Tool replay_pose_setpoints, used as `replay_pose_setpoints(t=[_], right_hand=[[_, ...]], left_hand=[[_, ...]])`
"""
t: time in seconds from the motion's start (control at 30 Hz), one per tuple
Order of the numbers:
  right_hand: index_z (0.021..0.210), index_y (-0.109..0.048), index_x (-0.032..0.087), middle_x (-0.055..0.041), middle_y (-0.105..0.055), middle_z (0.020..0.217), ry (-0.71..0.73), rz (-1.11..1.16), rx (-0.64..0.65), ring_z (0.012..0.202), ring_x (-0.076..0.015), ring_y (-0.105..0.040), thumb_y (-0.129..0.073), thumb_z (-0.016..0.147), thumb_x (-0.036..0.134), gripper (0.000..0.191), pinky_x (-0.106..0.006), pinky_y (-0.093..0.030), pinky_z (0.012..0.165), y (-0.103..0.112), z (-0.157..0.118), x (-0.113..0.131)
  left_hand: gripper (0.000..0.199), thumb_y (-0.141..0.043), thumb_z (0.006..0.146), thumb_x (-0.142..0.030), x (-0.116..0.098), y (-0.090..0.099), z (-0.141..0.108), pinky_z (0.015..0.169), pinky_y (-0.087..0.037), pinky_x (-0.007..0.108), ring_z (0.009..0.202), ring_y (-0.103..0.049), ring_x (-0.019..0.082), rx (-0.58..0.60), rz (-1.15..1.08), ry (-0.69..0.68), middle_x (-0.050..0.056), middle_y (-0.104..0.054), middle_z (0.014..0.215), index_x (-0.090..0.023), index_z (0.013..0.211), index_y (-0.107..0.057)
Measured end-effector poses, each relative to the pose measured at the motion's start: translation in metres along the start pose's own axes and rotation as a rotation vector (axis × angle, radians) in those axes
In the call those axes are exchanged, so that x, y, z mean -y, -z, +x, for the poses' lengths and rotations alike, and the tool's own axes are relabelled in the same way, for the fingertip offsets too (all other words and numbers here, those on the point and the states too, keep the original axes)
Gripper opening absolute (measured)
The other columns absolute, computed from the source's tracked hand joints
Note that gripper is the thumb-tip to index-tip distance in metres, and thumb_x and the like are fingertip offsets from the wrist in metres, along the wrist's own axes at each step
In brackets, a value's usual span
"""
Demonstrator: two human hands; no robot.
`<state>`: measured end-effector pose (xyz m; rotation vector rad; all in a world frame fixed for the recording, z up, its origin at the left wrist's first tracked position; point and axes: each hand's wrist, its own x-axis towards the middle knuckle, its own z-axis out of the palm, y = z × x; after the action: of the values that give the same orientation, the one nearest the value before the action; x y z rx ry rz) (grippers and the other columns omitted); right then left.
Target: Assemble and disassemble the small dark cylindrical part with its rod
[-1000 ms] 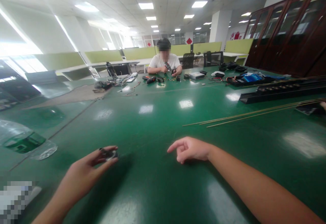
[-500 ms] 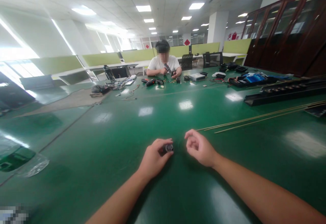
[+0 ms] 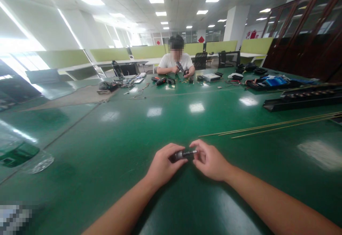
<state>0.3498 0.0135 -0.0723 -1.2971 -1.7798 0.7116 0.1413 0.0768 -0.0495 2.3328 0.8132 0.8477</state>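
A small dark cylindrical tool [image 3: 179,155] with a thin shaft and a light tip points to the right, just above the green table [image 3: 128,135]. My left hand [image 3: 165,162] is closed round its thick end, thumb below and fingers above. My right hand [image 3: 211,159] is at the thin end, its fingers curled and apart, with the light tip between thumb and forefinger. Whether the fingertips touch the tip is not clear.
Thin brass-coloured rods [image 3: 269,126] lie to the right, near a black rail [image 3: 299,101]. A clear bottle [image 3: 24,154] lies at the left. Across the table a person [image 3: 175,62] holds a power tool among scattered parts.
The tool in my left hand now shows its shaft, pointing right. My hands are closer together, with my right hand at the tip. The view has shifted slightly.
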Motion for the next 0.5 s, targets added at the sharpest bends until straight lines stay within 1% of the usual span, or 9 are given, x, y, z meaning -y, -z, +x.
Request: replay_pose_setpoints(t=[0.17, 0.23, 0.37, 0.5], right_hand=[[0.115, -0.054, 0.022, -0.0012, -0.065, 0.093, 0.033, -0.046, -0.019, 0.062, -0.0109, -0.051, -0.063, 0.075, 0.012, 0.043, -0.024, -0.038, 0.062, -0.0003, -0.0014, 0.0016], [0.116, -0.054, 0.022, -0.0022, -0.066, 0.098, 0.048, -0.06, -0.024, 0.066, -0.0122, -0.054, -0.063, 0.074, 0.011, 0.044, -0.025, -0.04, 0.065, -0.0006, -0.0021, 0.0017], [0.115, -0.057, 0.022, -0.0027, -0.067, 0.099, 0.064, -0.086, -0.03, 0.08, -0.017, -0.059, -0.064, 0.073, 0.012, 0.044, -0.028, -0.043, 0.075, -0.0003, -0.003, 0.0026], [0.112, -0.059, 0.023, -0.0029, -0.067, 0.101, 0.094, -0.087, -0.033, 0.09, -0.0196, -0.061, -0.064, 0.073, 0.011, 0.041, -0.03, -0.045, 0.081, 0.0005, -0.0022, 0.004]], left_hand=[[0.025, -0.07, 0.081, -0.023, -0.0009, -0.0015, -0.002, 0.083, -0.052, 0.032, 0.091, -0.065, 0.02, 0.0, 0.0, -0.037, 0.006, -0.07, 0.1, -0.022, 0.106, -0.068], [0.026, -0.071, 0.081, -0.023, -0.0013, -0.0019, -0.0025, 0.082, -0.052, 0.032, 0.09, -0.065, 0.02, -0.009, 0.015, -0.038, 0.006, -0.07, 0.099, -0.022, 0.106, -0.068], [0.021, -0.07, 0.08, -0.022, -0.0037, -0.0017, -0.0032, 0.08, -0.051, 0.03, 0.088, -0.065, 0.019, -0.018, 0.003, -0.056, 0.005, -0.07, 0.096, -0.022, 0.101, -0.068], [0.019, -0.072, 0.08, -0.024, -0.0061, -0.0017, -0.0041, 0.078, -0.05, 0.029, 0.086, -0.064, 0.018, -0.013, 0.004, -0.065, 0.004, -0.069, 0.094, -0.022, 0.099, -0.068]])
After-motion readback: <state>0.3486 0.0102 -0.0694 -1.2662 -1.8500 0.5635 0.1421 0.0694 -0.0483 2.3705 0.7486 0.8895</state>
